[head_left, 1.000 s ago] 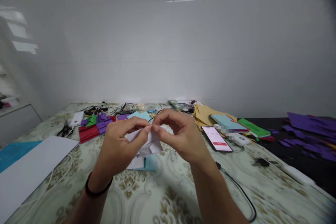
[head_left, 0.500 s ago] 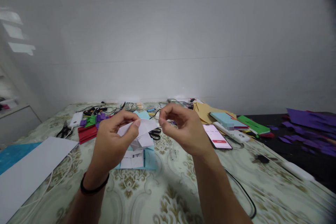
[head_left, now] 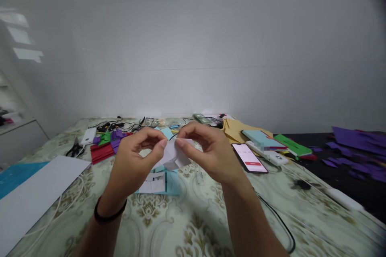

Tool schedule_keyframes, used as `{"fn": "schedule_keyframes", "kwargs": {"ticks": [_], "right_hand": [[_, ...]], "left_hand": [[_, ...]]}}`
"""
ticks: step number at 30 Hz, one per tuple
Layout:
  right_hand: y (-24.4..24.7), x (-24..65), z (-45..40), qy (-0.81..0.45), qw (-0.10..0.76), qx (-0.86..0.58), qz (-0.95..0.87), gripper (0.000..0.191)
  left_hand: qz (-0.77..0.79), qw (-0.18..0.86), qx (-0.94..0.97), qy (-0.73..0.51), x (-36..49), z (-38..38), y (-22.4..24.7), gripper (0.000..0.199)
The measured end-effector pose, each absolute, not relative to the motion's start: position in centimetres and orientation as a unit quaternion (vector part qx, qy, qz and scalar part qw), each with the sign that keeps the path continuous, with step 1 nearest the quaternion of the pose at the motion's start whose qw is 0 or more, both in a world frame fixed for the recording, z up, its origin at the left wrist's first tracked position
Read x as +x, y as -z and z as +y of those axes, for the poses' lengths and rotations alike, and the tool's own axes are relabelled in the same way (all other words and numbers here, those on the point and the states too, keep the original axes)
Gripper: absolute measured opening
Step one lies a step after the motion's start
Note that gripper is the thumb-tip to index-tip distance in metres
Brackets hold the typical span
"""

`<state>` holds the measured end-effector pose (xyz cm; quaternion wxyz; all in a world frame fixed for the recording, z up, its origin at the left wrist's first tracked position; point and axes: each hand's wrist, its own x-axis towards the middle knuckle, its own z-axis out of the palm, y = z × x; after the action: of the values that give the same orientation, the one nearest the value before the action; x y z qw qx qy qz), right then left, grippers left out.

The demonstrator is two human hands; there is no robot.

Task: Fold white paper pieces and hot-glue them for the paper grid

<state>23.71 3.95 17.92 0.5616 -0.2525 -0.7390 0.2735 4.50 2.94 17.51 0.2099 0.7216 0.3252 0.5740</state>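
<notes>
A small folded white paper (head_left: 175, 156) is held up above the table between my two hands. My left hand (head_left: 140, 158) pinches its upper left edge between thumb and fingers. My right hand (head_left: 208, 150) pinches it close by, with the two thumbs almost meeting. Beneath and a little nearer, folded white pieces (head_left: 152, 184) lie on light blue paper (head_left: 173, 184) on the patterned tablecloth (head_left: 147, 213).
White sheet (head_left: 42, 192) and blue sheet (head_left: 21, 172) at left; pliers (head_left: 75, 148), red (head_left: 101, 151) and green (head_left: 104, 138) folded papers behind. Right: phone (head_left: 249, 158), power strip (head_left: 268, 153), yellow envelopes (head_left: 235, 130), purple paper (head_left: 356, 138), black cable (head_left: 279, 217).
My right hand has moved left and taken hold of the white paper. The paper has shifted right and turned, and my left hand has moved slightly right with it.
</notes>
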Motion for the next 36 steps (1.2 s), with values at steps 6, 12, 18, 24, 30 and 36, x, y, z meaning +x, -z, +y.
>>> {"fn": "schedule_keyframes", "kwargs": {"ticks": [6, 12, 18, 24, 30, 36], "right_hand": [[-18.1, 23.1, 3.8, -0.26, 0.537, -0.252, -0.762, 0.008], [-18.0, 22.6, 3.8, -0.258, 0.536, -0.247, -0.765, 0.009], [-17.7, 22.8, 3.9, -0.267, 0.589, -0.251, -0.72, 0.009], [-17.6, 23.4, 4.2, -0.271, 0.63, -0.26, -0.68, 0.009], [-17.9, 23.5, 3.9, -0.266, 0.583, -0.269, -0.719, 0.006], [-18.2, 23.5, 3.7, -0.249, 0.492, -0.296, -0.78, 0.007]], "left_hand": [[0.325, 0.213, 0.735, -0.556, 4.6, 2.8, -17.7, 0.008], [0.328, 0.224, 0.746, -0.534, 4.6, 2.7, -17.7, 0.007], [0.33, 0.241, 0.748, -0.524, 4.0, 2.8, -17.8, 0.007], [0.337, 0.232, 0.741, -0.532, 2.9, 2.9, -17.9, 0.009], [0.349, 0.218, 0.756, -0.51, 2.8, 2.8, -18.2, 0.008], [0.347, 0.186, 0.783, -0.481, 3.2, 2.7, -18.2, 0.008]]}}
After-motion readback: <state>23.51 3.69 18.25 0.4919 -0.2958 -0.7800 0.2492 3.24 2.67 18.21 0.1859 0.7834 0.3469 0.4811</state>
